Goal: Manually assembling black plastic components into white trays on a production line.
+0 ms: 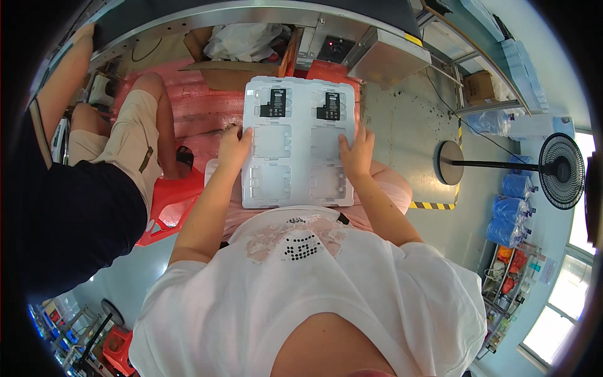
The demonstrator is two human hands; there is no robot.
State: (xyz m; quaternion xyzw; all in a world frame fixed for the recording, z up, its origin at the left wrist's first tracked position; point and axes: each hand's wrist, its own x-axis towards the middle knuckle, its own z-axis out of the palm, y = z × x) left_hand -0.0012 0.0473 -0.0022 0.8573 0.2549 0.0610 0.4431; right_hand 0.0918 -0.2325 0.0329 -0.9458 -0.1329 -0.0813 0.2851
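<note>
A white moulded plastic tray (301, 164) rests across my lap, its surface divided into several recesses. Two flat black battery packs (274, 103), each with pale print, lie in the far recesses, one on the left and a second battery pack (329, 107) on the right. The nearer recesses hold nothing. My left hand (233, 149) grips the tray's left edge, thumb on the rim and the other fingers partly hidden. At the right edge, my right hand (358, 152) holds the tray with its thumb over the top.
A co-worker in beige shorts (135, 129) sits close on my left on a red stool (169, 204). Ahead, under the metal-edged bench, stands an open cardboard box (232, 75) with plastic bags. A metal box (387, 58) juts out there. A black fan (558, 168) stands at right.
</note>
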